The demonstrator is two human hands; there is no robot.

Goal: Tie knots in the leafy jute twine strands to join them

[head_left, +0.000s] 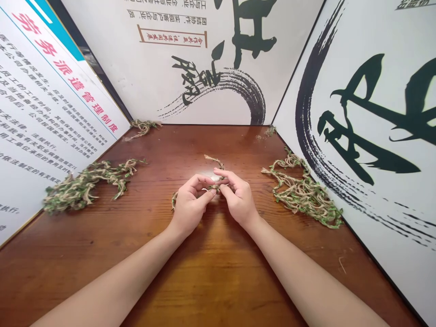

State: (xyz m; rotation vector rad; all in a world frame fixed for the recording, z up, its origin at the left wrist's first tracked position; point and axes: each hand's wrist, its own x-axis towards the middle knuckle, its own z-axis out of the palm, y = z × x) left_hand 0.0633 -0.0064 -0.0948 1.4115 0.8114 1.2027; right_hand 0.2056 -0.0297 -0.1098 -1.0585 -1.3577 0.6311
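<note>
Between my hands, over the middle of the wooden table (214,277), is a length of twine with green leaves (215,160). My left hand (192,200) pinches it between thumb and fingers. Close against it, my right hand (237,195) pinches the same twine, its index finger stretched a little upward. One end of the twine sticks out beyond the right fingertips and bends to the left. Another piece shows at the left hand's outer edge (173,200). The part between the fingertips is small and partly hidden, so I cannot tell whether it is knotted.
A heap of leafy twine (78,188) lies on the left, and a looser pile (306,195) on the right. A small bunch (145,127) rests at the back left corner. Printed boards enclose the table: left (51,113), back (204,109) and right (374,204).
</note>
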